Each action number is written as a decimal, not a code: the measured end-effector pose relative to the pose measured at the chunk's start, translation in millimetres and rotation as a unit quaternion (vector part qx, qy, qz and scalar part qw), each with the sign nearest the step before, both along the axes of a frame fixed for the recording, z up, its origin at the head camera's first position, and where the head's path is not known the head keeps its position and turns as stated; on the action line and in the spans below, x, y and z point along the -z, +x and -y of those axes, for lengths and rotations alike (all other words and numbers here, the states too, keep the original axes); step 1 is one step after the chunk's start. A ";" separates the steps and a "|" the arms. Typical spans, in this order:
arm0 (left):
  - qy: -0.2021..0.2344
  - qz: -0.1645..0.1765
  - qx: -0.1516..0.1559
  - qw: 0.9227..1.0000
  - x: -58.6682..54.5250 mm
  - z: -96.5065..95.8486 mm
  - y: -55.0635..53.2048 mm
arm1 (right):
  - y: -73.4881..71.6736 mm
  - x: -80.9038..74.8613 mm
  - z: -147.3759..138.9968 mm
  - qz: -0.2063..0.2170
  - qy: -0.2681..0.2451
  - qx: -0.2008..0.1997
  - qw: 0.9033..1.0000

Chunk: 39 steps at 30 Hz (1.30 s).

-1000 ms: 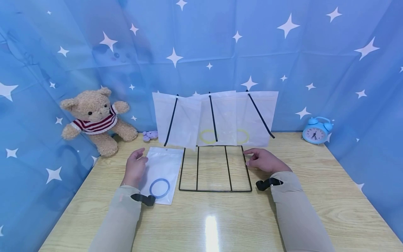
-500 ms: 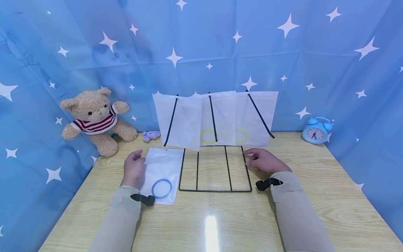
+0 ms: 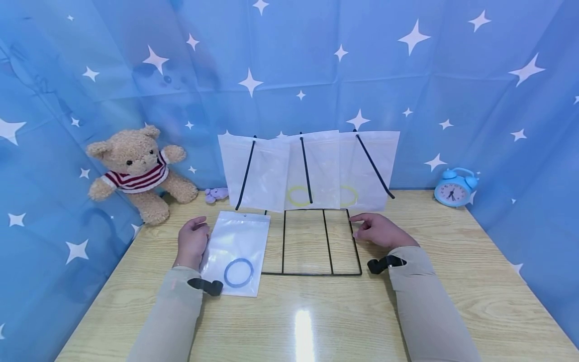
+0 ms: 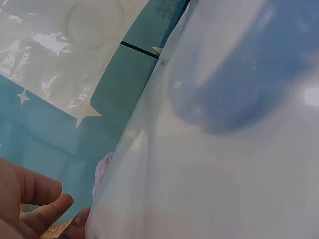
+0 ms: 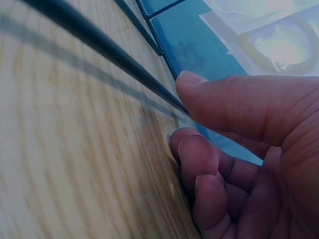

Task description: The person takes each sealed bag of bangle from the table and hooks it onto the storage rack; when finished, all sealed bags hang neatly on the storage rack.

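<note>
A clear zip bag with a blue ring inside is at my left hand, which holds it by its left edge. In the left wrist view the bag fills the right side, and part of the fingers lies hidden behind it; my thumb and forefinger show apart. My right hand grips the right rod of a black wire rack between thumb and curled fingers. Three clear bags hang on the rack's rods: a left bag, a middle bag and a right bag. Yellow rings show in two.
A teddy bear in a striped top sits at the back left, beside a small purple toy. At the back right stands a blue alarm clock. A starry blue curtain rises behind the wooden table.
The bag with the blue ring has shifted right and now covers the rack's left side. My left hand has drawn slightly left. My right hand has stayed put.
</note>
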<state>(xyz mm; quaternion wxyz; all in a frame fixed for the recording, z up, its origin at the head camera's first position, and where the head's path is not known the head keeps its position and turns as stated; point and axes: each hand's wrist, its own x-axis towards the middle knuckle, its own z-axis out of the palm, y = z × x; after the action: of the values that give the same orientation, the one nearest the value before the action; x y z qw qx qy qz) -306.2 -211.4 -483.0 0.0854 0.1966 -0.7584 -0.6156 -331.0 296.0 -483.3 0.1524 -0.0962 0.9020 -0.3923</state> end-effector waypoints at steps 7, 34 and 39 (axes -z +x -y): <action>0.000 0.011 0.016 1.000 1.7 0.9 -0.8 | 1.2 -1.8 1.4 -0.002 0.006 -0.001 1.000; -0.039 0.051 0.141 0.988 1.9 4.1 -2.6 | 0.0 1.3 0.5 0.004 0.003 0.006 1.000; -0.025 0.062 0.125 0.990 0.3 4.6 -1.4 | -0.1 0.9 0.7 0.007 0.001 0.008 1.000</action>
<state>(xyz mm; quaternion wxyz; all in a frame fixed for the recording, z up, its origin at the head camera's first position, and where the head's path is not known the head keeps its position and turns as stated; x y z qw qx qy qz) -307.6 -216.0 -483.2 -0.0343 0.1357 -0.7960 -0.5889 -331.1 295.4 -484.2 0.1553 -0.0863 0.9020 -0.3934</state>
